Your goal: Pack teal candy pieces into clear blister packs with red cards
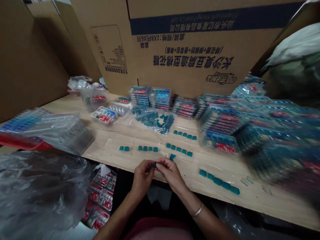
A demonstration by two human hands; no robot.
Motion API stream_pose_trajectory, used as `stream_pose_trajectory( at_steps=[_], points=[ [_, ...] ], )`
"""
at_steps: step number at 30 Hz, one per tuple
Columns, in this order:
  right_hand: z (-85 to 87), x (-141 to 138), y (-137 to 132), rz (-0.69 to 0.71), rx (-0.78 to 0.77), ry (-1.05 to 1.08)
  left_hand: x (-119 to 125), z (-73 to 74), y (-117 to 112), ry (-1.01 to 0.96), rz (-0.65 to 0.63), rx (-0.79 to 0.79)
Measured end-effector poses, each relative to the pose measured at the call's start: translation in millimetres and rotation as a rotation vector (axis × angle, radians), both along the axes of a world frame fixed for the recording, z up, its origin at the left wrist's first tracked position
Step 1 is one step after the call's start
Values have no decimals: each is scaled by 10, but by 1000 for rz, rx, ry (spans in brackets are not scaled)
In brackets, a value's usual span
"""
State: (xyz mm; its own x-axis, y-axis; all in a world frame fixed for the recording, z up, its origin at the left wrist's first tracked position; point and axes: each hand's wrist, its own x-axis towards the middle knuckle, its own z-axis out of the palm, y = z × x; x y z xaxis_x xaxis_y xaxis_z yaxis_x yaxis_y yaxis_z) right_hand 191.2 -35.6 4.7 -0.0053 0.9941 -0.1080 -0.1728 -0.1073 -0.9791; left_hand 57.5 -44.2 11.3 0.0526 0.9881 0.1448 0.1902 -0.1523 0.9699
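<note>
Near the table's front edge, my left hand [144, 174] and my right hand [170, 172] meet, both with fingers pinched on a small dark teal piece [154, 165]. Its exact kind is hard to make out. Just beyond my right fingers lies another loose teal piece [172, 157]. Teal pieces stand in short rows around my hands: a pair [124, 148] at the left, a row [148, 148] ahead, a slanting row [179, 149] and one more row [185, 134] farther back. A row of larger-looking pieces [219, 182] lies to my right.
A clear bag of teal pieces [160, 120] lies mid-table. Stacked filled plastic trays [220, 118] crowd the right and back, against a large printed carton [185, 46]. Empty clear trays [67, 130] rest on the left. Below the edge are a plastic bag [42, 193] and more filled packs [101, 196].
</note>
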Motion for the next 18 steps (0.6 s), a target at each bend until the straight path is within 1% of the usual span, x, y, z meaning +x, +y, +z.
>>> stream_pose_trajectory(
  at_steps=[1, 4, 6, 10, 12, 13, 15, 18],
  points=[
    [6, 13, -2, 1, -12, -9, 0, 8, -5, 26, -18, 14],
    [-6, 29, -5, 2, -9, -47, -7, 3, 8, 11, -69, 5],
    [-31, 14, -7, -22, -2, -41, 0, -25, 21, 56, -64, 45],
    [-71, -29, -31, -83, -66, 113, 56, -91, -5, 287, -22, 303],
    [-75, -22, -49, -87, -95, 171, 91, -111, -39, 343, -11, 389],
    [-74, -10, -58, -85, -92, 165, 107, -117, -55, 347, -6, 407],
    [-76, 24, -74, -66, -46, 78, 133, -122, -76, 321, -5, 393],
    [-93, 60, -94, -47, 75, -102, 160, -115, -67, 236, -13, 281]
  ],
)
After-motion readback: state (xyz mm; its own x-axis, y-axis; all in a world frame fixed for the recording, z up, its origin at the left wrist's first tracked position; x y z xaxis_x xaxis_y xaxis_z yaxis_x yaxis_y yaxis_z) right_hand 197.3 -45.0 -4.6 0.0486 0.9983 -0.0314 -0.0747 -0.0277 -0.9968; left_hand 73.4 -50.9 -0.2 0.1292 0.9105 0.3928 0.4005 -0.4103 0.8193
